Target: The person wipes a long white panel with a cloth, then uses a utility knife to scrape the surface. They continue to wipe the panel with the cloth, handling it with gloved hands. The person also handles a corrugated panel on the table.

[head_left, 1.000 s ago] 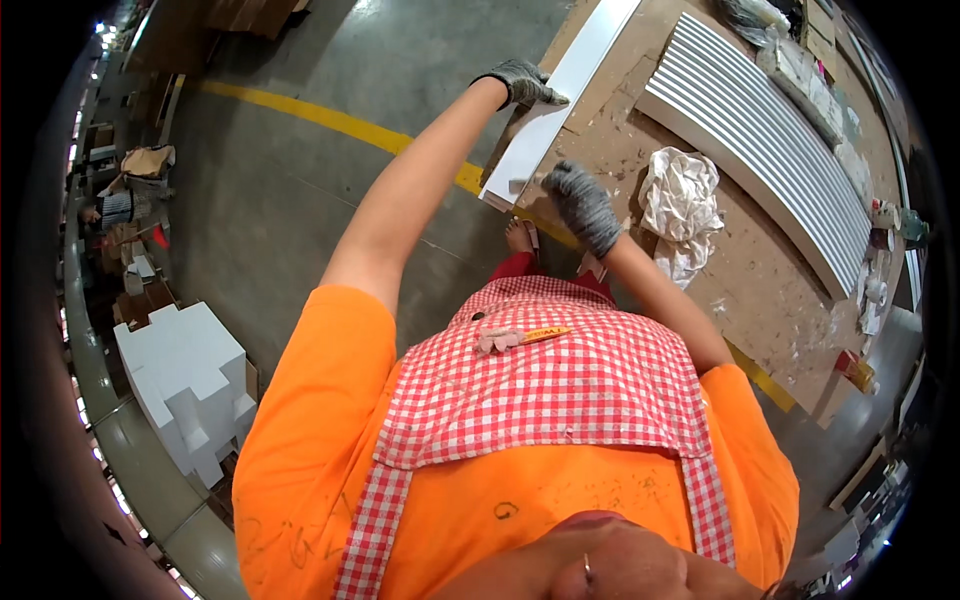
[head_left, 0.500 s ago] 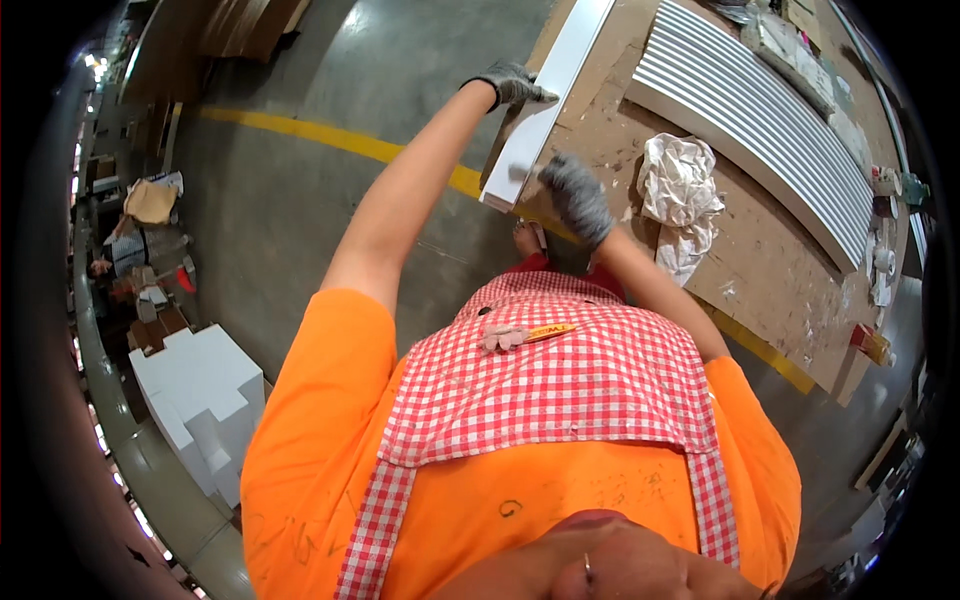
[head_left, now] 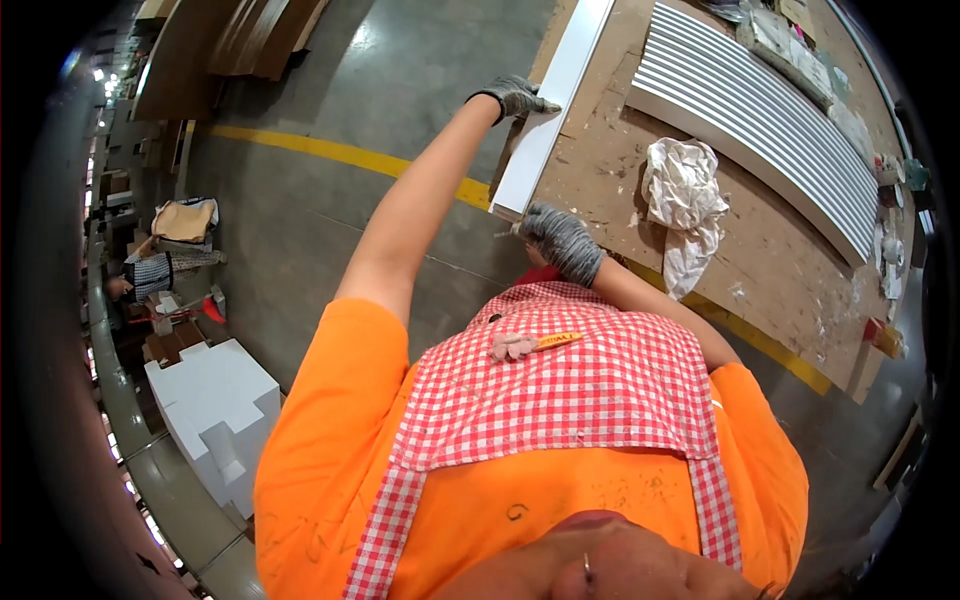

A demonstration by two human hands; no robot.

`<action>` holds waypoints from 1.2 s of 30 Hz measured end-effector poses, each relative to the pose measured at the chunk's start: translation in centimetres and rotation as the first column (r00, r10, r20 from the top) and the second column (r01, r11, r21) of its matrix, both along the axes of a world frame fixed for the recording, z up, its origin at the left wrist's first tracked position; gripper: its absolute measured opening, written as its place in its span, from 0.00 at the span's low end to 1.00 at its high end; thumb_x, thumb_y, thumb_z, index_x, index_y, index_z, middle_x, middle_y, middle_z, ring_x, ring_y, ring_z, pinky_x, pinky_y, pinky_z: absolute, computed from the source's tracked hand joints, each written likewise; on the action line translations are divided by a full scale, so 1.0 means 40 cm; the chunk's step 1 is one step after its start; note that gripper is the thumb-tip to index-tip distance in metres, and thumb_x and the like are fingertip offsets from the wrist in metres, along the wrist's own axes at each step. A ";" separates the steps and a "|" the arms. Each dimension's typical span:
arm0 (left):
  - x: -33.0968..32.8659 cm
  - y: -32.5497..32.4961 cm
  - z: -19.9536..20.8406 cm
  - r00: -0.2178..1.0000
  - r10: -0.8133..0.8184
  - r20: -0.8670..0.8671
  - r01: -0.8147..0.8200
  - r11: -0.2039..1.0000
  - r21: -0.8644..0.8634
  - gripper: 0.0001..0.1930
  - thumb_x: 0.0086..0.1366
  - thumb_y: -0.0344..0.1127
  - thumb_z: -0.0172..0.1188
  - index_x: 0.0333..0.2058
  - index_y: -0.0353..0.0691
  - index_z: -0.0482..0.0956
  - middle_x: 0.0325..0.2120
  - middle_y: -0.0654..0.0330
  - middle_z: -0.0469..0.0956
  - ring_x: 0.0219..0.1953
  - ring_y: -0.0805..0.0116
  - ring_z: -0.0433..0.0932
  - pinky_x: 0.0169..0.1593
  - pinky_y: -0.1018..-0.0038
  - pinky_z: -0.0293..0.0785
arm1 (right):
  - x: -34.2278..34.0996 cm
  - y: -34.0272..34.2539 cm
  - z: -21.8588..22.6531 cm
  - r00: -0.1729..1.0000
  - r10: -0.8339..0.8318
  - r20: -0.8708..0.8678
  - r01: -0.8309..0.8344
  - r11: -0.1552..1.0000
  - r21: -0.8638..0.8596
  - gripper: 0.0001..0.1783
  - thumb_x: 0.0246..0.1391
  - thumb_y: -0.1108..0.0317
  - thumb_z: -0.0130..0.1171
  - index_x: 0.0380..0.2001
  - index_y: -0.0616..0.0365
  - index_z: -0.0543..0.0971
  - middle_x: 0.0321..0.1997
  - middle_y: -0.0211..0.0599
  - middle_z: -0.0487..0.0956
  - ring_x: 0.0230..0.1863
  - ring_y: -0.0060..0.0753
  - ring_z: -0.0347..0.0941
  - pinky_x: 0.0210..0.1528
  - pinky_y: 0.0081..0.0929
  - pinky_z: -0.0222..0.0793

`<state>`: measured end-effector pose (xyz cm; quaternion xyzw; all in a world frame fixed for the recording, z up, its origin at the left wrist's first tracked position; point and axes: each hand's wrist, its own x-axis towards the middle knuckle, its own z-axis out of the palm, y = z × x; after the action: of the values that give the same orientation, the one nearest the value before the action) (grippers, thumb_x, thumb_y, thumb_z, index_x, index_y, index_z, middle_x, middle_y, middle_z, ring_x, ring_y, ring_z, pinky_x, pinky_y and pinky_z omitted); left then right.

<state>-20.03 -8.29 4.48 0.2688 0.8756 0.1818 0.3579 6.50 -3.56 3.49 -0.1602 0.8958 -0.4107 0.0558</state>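
Observation:
A long white board (head_left: 552,130) lies along the left edge of the brown worktable, its near end at the table's corner. My left hand (head_left: 514,97), in a grey knit glove, grips the board's left side with a finger or thumb on its top face. By the near end is my right hand (head_left: 562,243), gloved alike, its fingers closed. A small pale tip sticks out past these fingers, too small and blurred to name.
A crumpled white cloth (head_left: 684,188) lies on the worktable (head_left: 610,165), beside a row of white ridged strips (head_left: 752,120). White blocks (head_left: 215,400) stand at the left. Another person (head_left: 140,280) is at the far left. A yellow line (head_left: 320,148) crosses the floor.
My right hand has moved from above the board's near part down to its near end. My left hand stays on the board's left side. The view has shifted slightly.

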 end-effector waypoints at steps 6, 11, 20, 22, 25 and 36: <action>0.020 0.018 0.030 1.000 0.013 0.012 -0.012 0.995 -0.103 0.42 0.42 0.64 0.68 0.51 0.40 0.74 0.49 0.55 0.76 0.50 0.62 0.73 0.54 0.69 0.69 | -0.150 0.107 0.035 0.875 -0.367 -0.316 0.393 0.919 0.022 0.06 0.45 0.68 0.58 0.27 0.50 0.83 0.28 0.41 0.74 0.35 0.45 0.71 0.39 0.37 0.68; 0.018 0.007 0.021 0.996 0.048 0.074 -0.043 0.997 -0.063 0.37 0.43 0.63 0.67 0.51 0.50 0.76 0.48 0.61 0.76 0.51 0.61 0.73 0.53 0.67 0.68 | -0.116 0.030 0.008 0.967 -0.209 -0.144 0.204 0.978 -0.054 0.10 0.39 0.72 0.59 0.30 0.50 0.83 0.30 0.43 0.74 0.36 0.47 0.72 0.40 0.37 0.69; 0.026 0.015 0.036 1.000 0.013 0.028 -0.011 0.996 -0.090 0.50 0.43 0.67 0.65 0.58 0.36 0.65 0.56 0.51 0.68 0.58 0.57 0.67 0.60 0.68 0.63 | -0.128 0.009 0.021 0.973 -0.214 -0.081 0.211 0.977 -0.041 0.08 0.40 0.69 0.58 0.27 0.52 0.83 0.31 0.44 0.76 0.36 0.47 0.73 0.40 0.36 0.69; 0.009 0.002 0.016 0.999 0.009 0.053 -0.005 0.998 -0.069 0.50 0.43 0.66 0.65 0.58 0.36 0.65 0.57 0.52 0.67 0.58 0.57 0.67 0.60 0.68 0.62 | -0.144 0.020 0.036 0.938 -0.323 -0.129 0.310 0.944 -0.110 0.08 0.40 0.68 0.59 0.27 0.53 0.83 0.32 0.44 0.76 0.36 0.47 0.73 0.41 0.36 0.69; 0.007 0.010 0.002 1.000 0.000 0.022 0.003 0.995 -0.103 0.50 0.43 0.66 0.65 0.59 0.37 0.64 0.58 0.53 0.66 0.59 0.58 0.66 0.60 0.67 0.62 | -0.096 -0.014 -0.001 0.992 -0.128 0.015 0.128 0.991 -0.041 0.09 0.43 0.68 0.60 0.31 0.53 0.83 0.31 0.43 0.77 0.37 0.47 0.73 0.42 0.35 0.69; 0.016 -0.002 0.014 1.000 0.003 0.012 -0.003 1.000 0.000 0.36 0.45 0.66 0.63 0.47 0.46 0.78 0.40 0.58 0.80 0.46 0.61 0.75 0.53 0.66 0.69 | -0.183 0.203 -0.003 0.868 -0.282 0.408 0.439 0.821 -0.366 0.12 0.46 0.76 0.60 0.37 0.60 0.82 0.35 0.36 0.82 0.35 0.24 0.76 0.42 0.23 0.72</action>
<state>-19.41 -8.37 5.03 0.2664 0.8737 0.1842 0.3630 -0.84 4.58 3.38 0.0788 0.7679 -0.6293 0.0894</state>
